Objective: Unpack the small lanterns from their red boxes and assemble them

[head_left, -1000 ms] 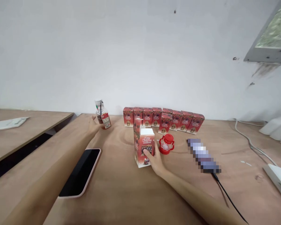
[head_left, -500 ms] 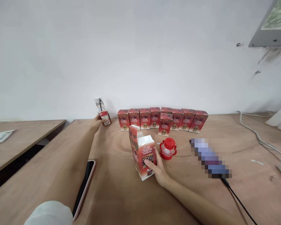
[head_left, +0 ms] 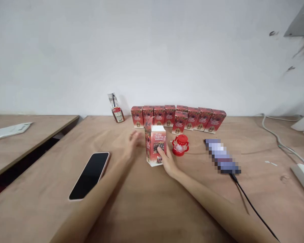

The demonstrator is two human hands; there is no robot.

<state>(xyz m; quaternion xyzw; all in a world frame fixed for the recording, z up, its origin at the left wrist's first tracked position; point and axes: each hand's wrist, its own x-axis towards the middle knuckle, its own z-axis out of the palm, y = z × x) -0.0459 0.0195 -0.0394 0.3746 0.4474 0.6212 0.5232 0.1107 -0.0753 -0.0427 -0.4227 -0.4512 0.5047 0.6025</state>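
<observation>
A white wall backs our bench along its far edge, lined with red boxes. Mid-bench, we hold an open carton upright, our right hand gripping its right side. Our left hand, blurred, appears released, loosely curled, near the carton's left.

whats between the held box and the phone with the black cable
The red lantern and the right hand lie between the box and the phone, as the head view shows.
</observation>
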